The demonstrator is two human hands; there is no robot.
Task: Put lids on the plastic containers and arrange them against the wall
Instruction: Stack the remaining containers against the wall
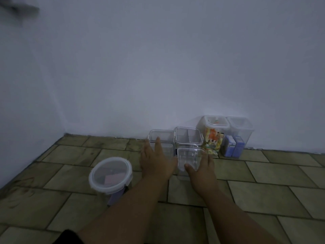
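Olive-tan rectangular tiles (263, 191) meet a plain white wall (158, 67). Clear plastic containers (188, 138) stand along its foot at far right. The tall lidded jar (213, 138) holds a printed packet, its writing unreadable. A round lidded tub (110, 174) sits near left. The left hand (155, 162) and right hand (202, 170), fingers straight and spread, flank a small square container (189, 156); whether they touch it cannot be told.

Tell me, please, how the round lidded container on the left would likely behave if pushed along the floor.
Standing upright with its lid on top, the round container would probably slide, not roll. The tiled, jointed floor might snag it. Little shows inside it, so it is likely light.
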